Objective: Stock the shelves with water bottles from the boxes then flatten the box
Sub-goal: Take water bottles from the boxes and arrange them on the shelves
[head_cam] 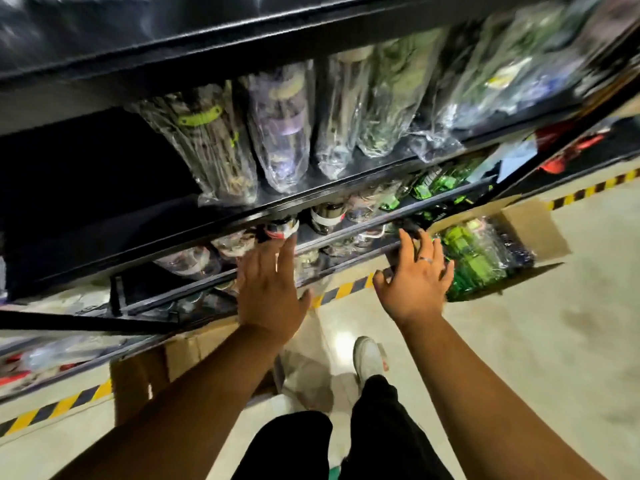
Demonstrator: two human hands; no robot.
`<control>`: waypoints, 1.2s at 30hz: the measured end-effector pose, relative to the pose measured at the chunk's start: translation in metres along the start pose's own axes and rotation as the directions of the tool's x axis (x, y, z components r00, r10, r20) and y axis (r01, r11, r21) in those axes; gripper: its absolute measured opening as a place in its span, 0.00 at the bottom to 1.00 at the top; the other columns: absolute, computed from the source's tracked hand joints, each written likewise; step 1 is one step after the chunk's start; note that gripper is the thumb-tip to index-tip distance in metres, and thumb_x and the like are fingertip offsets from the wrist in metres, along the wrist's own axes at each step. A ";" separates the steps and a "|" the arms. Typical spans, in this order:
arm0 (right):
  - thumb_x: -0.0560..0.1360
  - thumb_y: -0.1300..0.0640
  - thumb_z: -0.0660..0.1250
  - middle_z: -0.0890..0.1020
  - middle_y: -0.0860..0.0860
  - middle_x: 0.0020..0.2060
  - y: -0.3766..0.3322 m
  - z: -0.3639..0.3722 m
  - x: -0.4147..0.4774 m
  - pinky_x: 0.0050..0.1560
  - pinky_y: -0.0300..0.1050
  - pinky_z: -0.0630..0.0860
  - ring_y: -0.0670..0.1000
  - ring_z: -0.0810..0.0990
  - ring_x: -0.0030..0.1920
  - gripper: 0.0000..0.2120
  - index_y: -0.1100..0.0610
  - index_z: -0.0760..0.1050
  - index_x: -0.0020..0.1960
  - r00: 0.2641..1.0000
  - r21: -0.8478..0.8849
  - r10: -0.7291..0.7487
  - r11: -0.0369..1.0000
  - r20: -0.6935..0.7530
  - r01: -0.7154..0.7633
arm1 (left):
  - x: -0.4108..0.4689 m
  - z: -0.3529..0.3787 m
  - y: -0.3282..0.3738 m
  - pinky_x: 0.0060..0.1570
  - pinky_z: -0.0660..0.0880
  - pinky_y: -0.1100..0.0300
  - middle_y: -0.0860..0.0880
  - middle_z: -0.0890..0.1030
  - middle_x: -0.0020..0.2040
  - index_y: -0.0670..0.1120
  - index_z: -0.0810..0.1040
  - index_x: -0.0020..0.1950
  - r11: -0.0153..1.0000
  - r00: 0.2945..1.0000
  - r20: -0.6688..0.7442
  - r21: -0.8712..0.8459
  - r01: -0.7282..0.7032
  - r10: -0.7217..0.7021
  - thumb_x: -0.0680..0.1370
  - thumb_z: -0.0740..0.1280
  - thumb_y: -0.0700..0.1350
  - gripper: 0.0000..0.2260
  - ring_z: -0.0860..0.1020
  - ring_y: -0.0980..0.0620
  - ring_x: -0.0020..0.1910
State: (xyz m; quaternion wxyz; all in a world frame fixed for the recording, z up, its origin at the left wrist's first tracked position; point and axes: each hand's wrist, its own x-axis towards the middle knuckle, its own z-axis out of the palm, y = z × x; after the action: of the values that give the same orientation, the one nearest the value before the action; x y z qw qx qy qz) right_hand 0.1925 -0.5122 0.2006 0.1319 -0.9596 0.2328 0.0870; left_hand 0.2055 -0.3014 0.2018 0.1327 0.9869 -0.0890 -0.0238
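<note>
From the head camera, looking steeply down the face of a black shelving unit, both arms reach forward over the floor. The left hand is spread flat, fingers released and holding nothing, its fingertips close to a wrapped bottle with a red and white band that sits at the front lip of a lower shelf. The right hand, a ring on one finger, is also slack and empty, hanging between that shelf's front edge and an open cardboard box on the floor to the right.

The step in hand looks like a reach for the next bottles. To do it well, the right hand should drop into the box and close round one bottle body rather than the loose plastic wrap, which would likely slip. The left hand could steady the front row so nothing rolls off the lip while the new bottle goes in behind or beside it.

The box holds green water bottles in clear wrap, packed close and lying on their sides; it appears far from empty, so flattening is some way off. The upper shelf carries a row of tall wrapped bottles leaning forward, with a dark empty stretch at its left end. Lower shelves hold more bottles, too blurred to name. Another cardboard box sits under the unit's bottom edge; its contents are hidden.
</note>
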 end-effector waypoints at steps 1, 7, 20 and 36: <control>0.75 0.43 0.66 0.50 0.54 0.79 0.015 -0.009 -0.005 0.76 0.64 0.46 0.58 0.44 0.79 0.39 0.48 0.51 0.79 0.999 -0.011 0.051 0.999 0.006 -0.051 | -0.002 0.001 0.017 0.69 0.67 0.38 0.39 0.74 0.67 0.44 0.68 0.73 0.999 0.998 0.041 0.018 -0.051 0.050 0.63 0.80 0.54 0.43 0.72 0.35 0.66; 0.76 0.41 0.64 0.50 0.54 0.80 0.100 -0.065 -0.023 0.75 0.63 0.48 0.58 0.45 0.79 0.38 0.47 0.50 0.79 0.984 -0.054 0.177 0.983 -0.017 -0.178 | 0.004 -0.011 0.128 0.67 0.69 0.40 0.38 0.75 0.66 0.43 0.72 0.72 0.964 0.960 0.083 -0.049 -0.262 0.266 0.63 0.80 0.57 0.41 0.73 0.37 0.66; 0.76 0.37 0.60 0.50 0.55 0.80 0.314 -0.143 0.040 0.75 0.63 0.51 0.60 0.50 0.79 0.38 0.46 0.47 0.80 0.989 -0.131 0.054 0.991 0.137 -0.036 | 0.021 0.033 0.368 0.77 0.46 0.51 0.49 0.48 0.82 0.53 0.49 0.81 0.968 0.896 0.366 -0.098 -0.230 0.250 0.77 0.65 0.63 0.39 0.46 0.46 0.81; 0.75 0.40 0.64 0.57 0.54 0.77 0.438 -0.124 0.188 0.74 0.60 0.56 0.59 0.56 0.76 0.37 0.47 0.53 0.79 0.951 -0.025 0.167 0.986 0.261 -0.167 | 0.137 0.162 0.494 0.73 0.61 0.51 0.48 0.58 0.80 0.49 0.57 0.80 0.987 0.814 0.559 -0.114 -0.117 0.161 0.75 0.71 0.58 0.38 0.58 0.45 0.77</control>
State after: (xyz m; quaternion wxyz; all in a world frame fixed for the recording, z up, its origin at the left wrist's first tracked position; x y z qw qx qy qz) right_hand 0.1649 -1.0040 0.1822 0.1523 -0.9167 0.2936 0.2241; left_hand 0.2447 -0.8365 0.1736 0.1382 0.9206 -0.1951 -0.3087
